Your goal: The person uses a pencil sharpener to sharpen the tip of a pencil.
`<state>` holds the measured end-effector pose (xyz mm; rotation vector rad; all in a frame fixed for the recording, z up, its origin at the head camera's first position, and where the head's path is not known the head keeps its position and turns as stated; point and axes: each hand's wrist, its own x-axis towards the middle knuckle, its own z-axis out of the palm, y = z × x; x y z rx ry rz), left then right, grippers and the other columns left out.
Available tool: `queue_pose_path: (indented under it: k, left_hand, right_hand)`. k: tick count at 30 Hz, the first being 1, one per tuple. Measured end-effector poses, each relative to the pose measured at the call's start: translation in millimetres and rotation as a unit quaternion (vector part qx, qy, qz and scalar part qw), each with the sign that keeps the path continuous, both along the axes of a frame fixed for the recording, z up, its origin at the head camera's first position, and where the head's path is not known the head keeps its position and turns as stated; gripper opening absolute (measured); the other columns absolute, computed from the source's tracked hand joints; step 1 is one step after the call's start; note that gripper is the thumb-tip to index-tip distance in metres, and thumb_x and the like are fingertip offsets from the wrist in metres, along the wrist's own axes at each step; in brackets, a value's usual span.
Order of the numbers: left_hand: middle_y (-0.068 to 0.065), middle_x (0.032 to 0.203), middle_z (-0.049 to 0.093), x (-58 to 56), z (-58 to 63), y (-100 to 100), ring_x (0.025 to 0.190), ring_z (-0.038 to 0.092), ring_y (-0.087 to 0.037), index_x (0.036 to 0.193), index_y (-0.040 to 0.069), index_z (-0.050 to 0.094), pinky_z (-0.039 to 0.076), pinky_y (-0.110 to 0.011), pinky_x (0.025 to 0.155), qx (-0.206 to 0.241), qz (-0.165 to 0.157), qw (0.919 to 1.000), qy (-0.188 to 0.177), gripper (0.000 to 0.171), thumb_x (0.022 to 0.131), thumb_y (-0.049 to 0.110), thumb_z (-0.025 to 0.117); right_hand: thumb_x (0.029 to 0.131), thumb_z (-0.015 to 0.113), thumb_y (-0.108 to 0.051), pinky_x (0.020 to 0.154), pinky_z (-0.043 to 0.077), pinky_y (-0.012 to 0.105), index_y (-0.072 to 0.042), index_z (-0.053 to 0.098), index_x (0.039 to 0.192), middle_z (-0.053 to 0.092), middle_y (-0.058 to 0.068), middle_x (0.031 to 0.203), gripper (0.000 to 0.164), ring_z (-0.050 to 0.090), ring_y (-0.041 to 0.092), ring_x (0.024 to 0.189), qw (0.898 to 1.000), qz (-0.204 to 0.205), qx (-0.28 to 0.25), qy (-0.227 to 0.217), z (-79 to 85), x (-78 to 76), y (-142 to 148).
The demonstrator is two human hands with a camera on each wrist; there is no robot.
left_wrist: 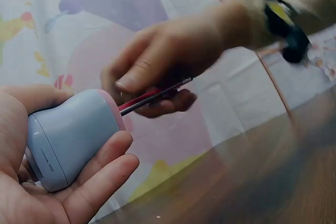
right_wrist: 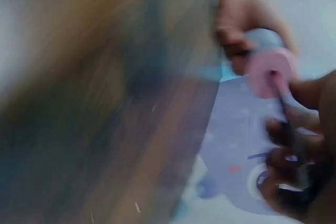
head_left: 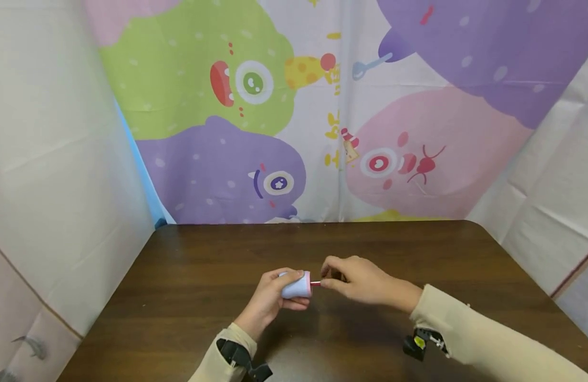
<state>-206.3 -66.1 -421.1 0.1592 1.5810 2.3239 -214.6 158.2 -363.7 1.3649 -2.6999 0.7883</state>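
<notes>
A light blue pencil sharpener (head_left: 294, 287) with a pink end face lies in my left hand (head_left: 269, 301), the thumb along its top and the fingers below. From its pink end, a thin red and dark pencil (left_wrist: 153, 97) sticks out. My right hand (head_left: 362, 279) pinches that pencil between thumb and curled fingers, a short way to the right of the sharpener. In the right wrist view, blurred by motion, the pencil (right_wrist: 285, 109) enters the small hole in the pink face (right_wrist: 258, 75). Its tip is hidden inside.
Both hands are above a dark brown wooden table (head_left: 217, 249). Behind it hangs a curtain (head_left: 317, 196) with cartoon monsters, and pale cloth walls (head_left: 60, 132) stand at both sides. Each wrist wears a small black camera mount (head_left: 414, 345).
</notes>
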Motion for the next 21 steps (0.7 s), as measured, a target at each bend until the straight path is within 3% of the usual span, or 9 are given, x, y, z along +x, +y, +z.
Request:
queue_pose_path:
  k: [2, 5, 8, 10, 12, 14, 16, 18, 21]
  left_hand:
    - [-0.013, 0.07, 0.065, 0.2, 0.7, -0.3, 0.055, 0.069, -0.021, 0.087, 0.007, 0.066, 0.062, -0.035, 0.053, 0.005, 0.0, 1.0, -0.005, 0.009, 0.092, 0.011, 0.061]
    - [-0.013, 0.07, 0.065, 0.6, 1.7, 0.5, 0.054, 0.068, -0.021, 0.087, 0.007, 0.066, 0.062, -0.034, 0.052, 0.009, 0.002, 0.9999, -0.01, 0.009, 0.092, 0.012, 0.06]
    - [-0.012, 0.07, 0.065, 1.8, 1.2, 2.7, 0.054, 0.068, -0.021, 0.09, 0.004, 0.065, 0.061, -0.034, 0.052, 0.002, -0.002, 0.9999, -0.011, 0.01, 0.091, 0.013, 0.062]
    - [-0.012, 0.07, 0.064, 2.5, -0.1, 4.4, 0.053, 0.068, -0.02, 0.092, 0.002, 0.065, 0.061, -0.033, 0.051, -0.002, -0.002, 0.9999, -0.016, 0.012, 0.09, 0.014, 0.063]
    - [-0.012, 0.07, 0.063, 3.0, -2.2, 5.5, 0.052, 0.067, -0.02, 0.094, 0.0, 0.064, 0.061, -0.033, 0.051, -0.005, 0.0, 0.9997, -0.022, 0.014, 0.09, 0.014, 0.063]
    - [-0.012, 0.069, 0.063, 3.0, -4.4, 5.9, 0.051, 0.067, -0.02, 0.094, 0.0, 0.065, 0.061, -0.032, 0.05, -0.009, 0.005, 0.9995, -0.029, 0.014, 0.089, 0.013, 0.064]
    - [-0.012, 0.069, 0.063, 3.1, -6.0, 5.9, 0.051, 0.067, -0.02, 0.094, 0.001, 0.066, 0.061, -0.032, 0.049, -0.015, 0.007, 0.9994, -0.031, 0.012, 0.089, 0.012, 0.064]
    - [-0.013, 0.07, 0.063, 3.3, -6.7, 6.0, 0.052, 0.067, -0.021, 0.093, 0.001, 0.067, 0.061, -0.033, 0.049, -0.023, 0.004, 0.9995, -0.021, 0.012, 0.088, 0.011, 0.065]
    - [-0.014, 0.075, 0.063, 3.8, -5.9, 6.7, 0.053, 0.068, -0.022, 0.094, -0.003, 0.069, 0.061, -0.033, 0.049, -0.04, -0.006, 0.9991, 0.011, 0.015, 0.087, 0.01, 0.067]
  right_hand:
    - [0.101, 0.06, -0.026, 0.049, 0.047, 0.019, -0.013, 0.061, 0.098, 0.06, -0.009, 0.075, 0.014, 0.052, 0.003, 0.059, 0.981, 0.02, -0.006, 0.194, -10.1, 3.2, 3.3]
    - [0.105, 0.051, -0.024, 0.042, 0.046, 0.02, -0.009, 0.062, 0.092, 0.056, -0.004, 0.072, 0.022, 0.051, 0.008, 0.054, 0.913, 0.036, -0.03, 0.404, -23.7, 3.8, 4.9]
    - [0.106, 0.045, -0.018, 0.036, 0.041, 0.02, -0.006, 0.061, 0.087, 0.052, -0.002, 0.066, 0.029, 0.047, 0.01, 0.047, 0.876, 0.037, -0.058, 0.477, -32.9, 5.0, 3.0]
    - [0.106, 0.046, -0.018, 0.034, 0.037, 0.019, -0.006, 0.059, 0.084, 0.051, -0.003, 0.063, 0.028, 0.042, 0.006, 0.044, 0.886, 0.029, -0.068, 0.458, -36.9, 7.4, 2.1]
    - [0.103, 0.054, -0.018, 0.035, 0.034, 0.015, -0.009, 0.057, 0.082, 0.051, -0.007, 0.06, 0.023, 0.038, 0.0, 0.044, 0.926, 0.012, -0.076, 0.369, -38.0, 10.9, 1.0]
    - [0.098, 0.063, -0.017, 0.039, 0.032, 0.014, -0.011, 0.056, 0.078, 0.051, -0.01, 0.06, 0.022, 0.036, -0.003, 0.047, 0.974, -0.012, -0.084, 0.208, -35.1, 13.3, 0.2]
    - [0.092, 0.069, -0.015, 0.042, 0.03, 0.015, -0.011, 0.056, 0.074, 0.05, -0.011, 0.059, 0.023, 0.036, -0.002, 0.05, 0.993, -0.049, -0.105, 0.001, -29.3, 12.5, -0.2]
    - [0.091, 0.069, -0.013, 0.04, 0.025, 0.018, -0.009, 0.055, 0.071, 0.045, -0.009, 0.057, 0.025, 0.032, 0.001, 0.048, 0.963, -0.081, -0.132, -0.22, -22.5, 9.5, 1.3]
    - [0.096, 0.06, -0.013, 0.037, 0.017, 0.018, -0.005, 0.055, 0.073, 0.033, -0.006, 0.053, 0.025, 0.023, 0.004, 0.043, 0.863, -0.108, -0.149, -0.47, -16.8, 1.7, 7.5]
